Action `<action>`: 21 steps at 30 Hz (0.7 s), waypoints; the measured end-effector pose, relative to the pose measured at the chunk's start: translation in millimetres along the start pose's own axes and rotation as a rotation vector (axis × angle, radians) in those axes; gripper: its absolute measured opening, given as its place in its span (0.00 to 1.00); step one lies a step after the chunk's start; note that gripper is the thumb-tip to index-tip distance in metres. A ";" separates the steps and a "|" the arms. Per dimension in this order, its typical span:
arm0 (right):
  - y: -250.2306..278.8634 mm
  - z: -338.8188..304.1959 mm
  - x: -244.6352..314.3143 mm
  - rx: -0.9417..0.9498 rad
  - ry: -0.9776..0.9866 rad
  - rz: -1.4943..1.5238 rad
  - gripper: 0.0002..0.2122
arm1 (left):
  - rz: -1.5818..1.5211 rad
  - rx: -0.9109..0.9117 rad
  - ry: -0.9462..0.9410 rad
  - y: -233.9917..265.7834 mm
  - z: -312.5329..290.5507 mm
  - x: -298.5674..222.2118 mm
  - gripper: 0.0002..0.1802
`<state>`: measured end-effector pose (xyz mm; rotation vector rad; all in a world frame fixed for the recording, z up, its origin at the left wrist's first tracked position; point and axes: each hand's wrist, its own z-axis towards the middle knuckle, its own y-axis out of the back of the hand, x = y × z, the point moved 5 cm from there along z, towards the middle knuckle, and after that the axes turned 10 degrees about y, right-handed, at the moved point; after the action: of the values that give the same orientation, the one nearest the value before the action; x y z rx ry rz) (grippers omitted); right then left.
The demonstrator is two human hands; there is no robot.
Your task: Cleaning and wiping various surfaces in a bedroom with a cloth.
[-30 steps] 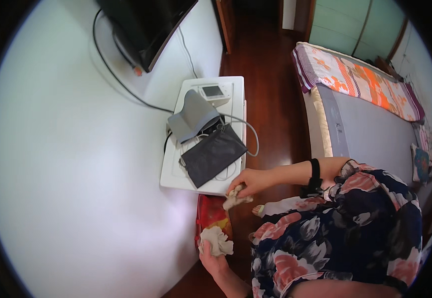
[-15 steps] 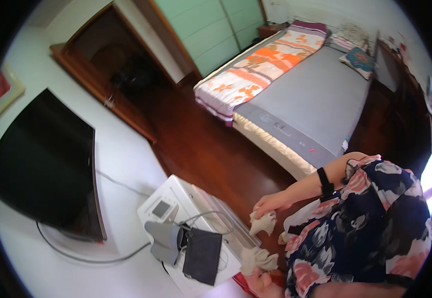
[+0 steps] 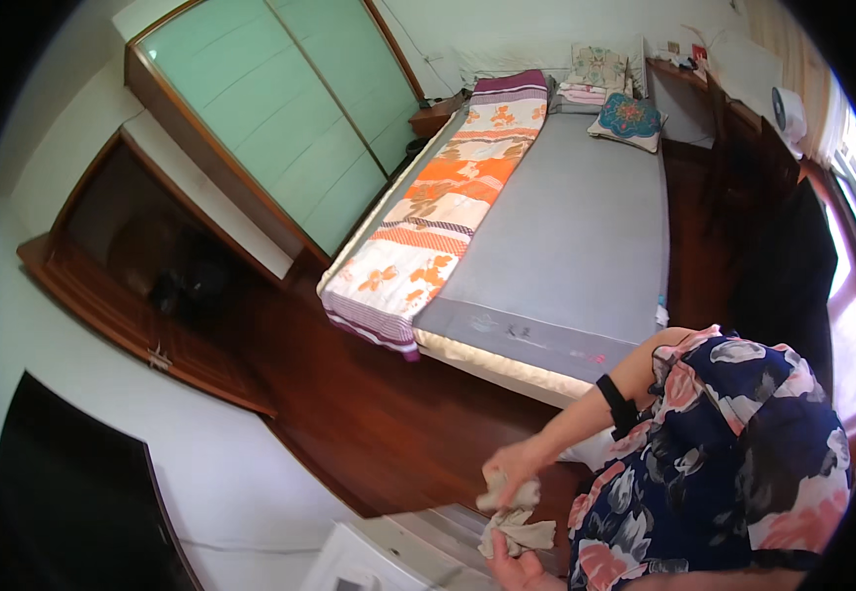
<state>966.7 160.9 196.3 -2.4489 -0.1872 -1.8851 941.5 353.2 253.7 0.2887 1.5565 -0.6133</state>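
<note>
Crumpled tissues [image 3: 513, 512] are pinched in both hands [image 3: 512, 463] above the wooden floor [image 3: 369, 414] (bed [image 3: 566, 227] behind).

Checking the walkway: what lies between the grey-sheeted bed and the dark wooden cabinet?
Only bare reddish wooden floor between bed and cabinet, in the head view.

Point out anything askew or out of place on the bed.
The patterned orange blanket covers only one long side of the bed and hangs over its foot, leaving the rest of the grey mattress bare. Nothing looks spilled or damaged.
</note>
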 end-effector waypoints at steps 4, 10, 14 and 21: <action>46.7 47.0 -5.6 0.163 0.101 -0.019 0.28 | -0.285 -0.175 0.510 0.2 91.6 64.4 0.38; 149.3 130.8 15.6 0.442 0.080 0.099 0.26 | -0.026 -0.327 0.502 16.2 204.2 59.1 0.27; 218.8 181.6 24.6 0.203 -0.074 0.129 0.20 | -0.377 -0.751 0.787 78.1 246.9 39.3 0.24; 305.8 346.1 34.6 -0.005 -0.016 0.190 0.17 | -0.329 -0.617 0.662 114.8 351.3 37.3 0.14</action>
<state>1345.3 -102.1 152.0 -2.3891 0.0490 -1.7899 1294.5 250.3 200.9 -0.2725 2.3722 -0.2577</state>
